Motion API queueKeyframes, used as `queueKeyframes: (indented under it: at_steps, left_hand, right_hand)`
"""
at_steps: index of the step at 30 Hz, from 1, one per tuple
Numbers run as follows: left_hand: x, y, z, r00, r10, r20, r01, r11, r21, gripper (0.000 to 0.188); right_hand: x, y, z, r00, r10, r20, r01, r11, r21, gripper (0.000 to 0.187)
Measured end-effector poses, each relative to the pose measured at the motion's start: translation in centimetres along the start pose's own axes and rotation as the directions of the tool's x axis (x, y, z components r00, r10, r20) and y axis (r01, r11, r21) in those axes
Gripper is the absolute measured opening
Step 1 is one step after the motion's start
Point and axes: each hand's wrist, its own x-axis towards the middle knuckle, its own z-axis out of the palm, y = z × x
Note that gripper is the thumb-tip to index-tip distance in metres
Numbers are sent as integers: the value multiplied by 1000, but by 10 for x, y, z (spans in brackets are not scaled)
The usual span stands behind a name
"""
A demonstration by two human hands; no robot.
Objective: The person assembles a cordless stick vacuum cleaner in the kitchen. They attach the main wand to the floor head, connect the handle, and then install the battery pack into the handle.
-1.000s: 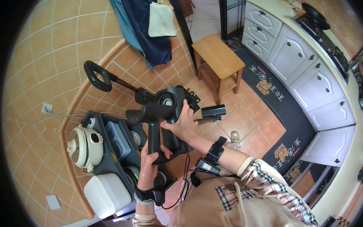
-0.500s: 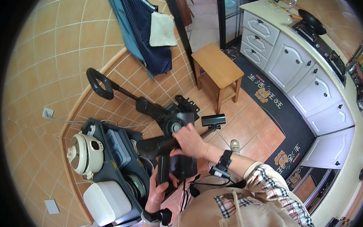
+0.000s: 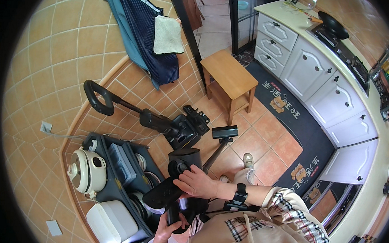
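A black cordless stick vacuum cleaner (image 3: 184, 158) is held close in front of my body. My left hand (image 3: 168, 228) is wrapped round its dark handle, low in the picture. My right hand (image 3: 198, 183) grips the top of the motor body, its fingers curled beside a round part there; what lies under the palm is hidden. From the body a dark tube (image 3: 217, 154) runs away to a flat floor head (image 3: 224, 132) on the tiles, just ahead of my feet.
Against the left wall stands a black upright floor washer (image 3: 159, 122) with a loop handle. Below it, a dark grey rack (image 3: 112, 179) carries a cream cooker (image 3: 86, 171) and a white bin (image 3: 112, 223). A wooden stool (image 3: 230, 75) stands ahead; white cabinets (image 3: 311, 66) and a dark mat (image 3: 283, 100) lie right.
Both hands and the vacuum's body have come down and nearer to me, away from the upright floor washer, which now shows more fully. The floor head stays on the tiles.
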Motion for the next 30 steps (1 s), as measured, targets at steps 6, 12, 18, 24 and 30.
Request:
queueKeyframes:
  at_steps: [6,12,18,24,30]
  left_hand:
    - [-5,7,-1,999,-38,-37,36,998,-46,62]
    - [-4,11,4,994,-89,-60,87,995,-47,66]
    - [-4,9,6,991,-106,-87,101,993,-52,67]
    - [-4,7,5,994,-93,-57,90,994,-58,64]
    - [-6,-5,-4,995,-82,57,89,987,-132,63]
  right_hand:
    - [13,11,-22,993,9,114,-15,999,51,52]
    - [14,12,-22,958,55,281,-63,998,18,44]
    - [12,9,-19,969,70,239,-91,993,77,38]
    - [10,8,-16,970,85,227,-114,987,117,41]
    - [5,5,-11,980,77,182,-100,988,118,44]
